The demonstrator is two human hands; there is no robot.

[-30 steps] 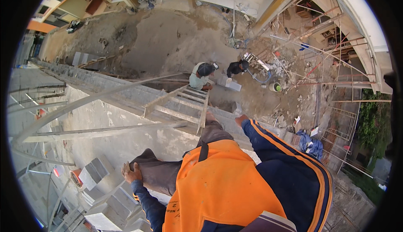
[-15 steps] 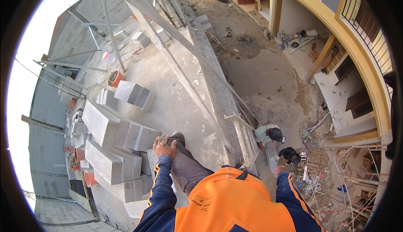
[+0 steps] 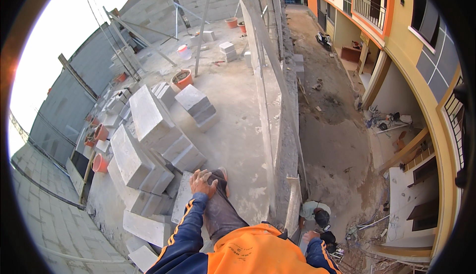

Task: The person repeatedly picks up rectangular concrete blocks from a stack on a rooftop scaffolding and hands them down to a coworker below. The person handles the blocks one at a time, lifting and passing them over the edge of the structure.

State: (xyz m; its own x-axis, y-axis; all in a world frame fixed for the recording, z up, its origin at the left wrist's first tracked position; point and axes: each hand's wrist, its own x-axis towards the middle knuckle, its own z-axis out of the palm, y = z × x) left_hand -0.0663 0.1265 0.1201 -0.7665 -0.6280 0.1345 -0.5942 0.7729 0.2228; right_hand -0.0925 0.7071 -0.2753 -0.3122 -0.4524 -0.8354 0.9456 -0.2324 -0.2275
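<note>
My left hand (image 3: 203, 182) rests open, fingers spread, on my dark-trousered leg (image 3: 222, 213) by the knee. Beside it is a pale grey block (image 3: 182, 197), with larger stacked blocks (image 3: 144, 162) farther left; I cannot tell whether the fingertips touch the nearest one. At the lower right, my right hand (image 3: 311, 235) shows small below a co-worker, its fingers extended and nothing visible in them. That co-worker, in a pale green shirt (image 3: 311, 209) and dark cap, is on the lower level. A second dark head (image 3: 327, 238) is close to my right hand, partly hidden.
A raised concrete ledge (image 3: 285, 189) and slanting timber props (image 3: 267, 100) border the drop to the dirt lane (image 3: 332, 140). Orange buckets (image 3: 182, 79) stand among the blocks. A yellow building (image 3: 414, 36) lines the far right, with debris (image 3: 362, 229) below.
The view has swung, so the block stacks and lane sit differently in the picture. My left hand stays on my leg; my right hand appears lower and farther left.
</note>
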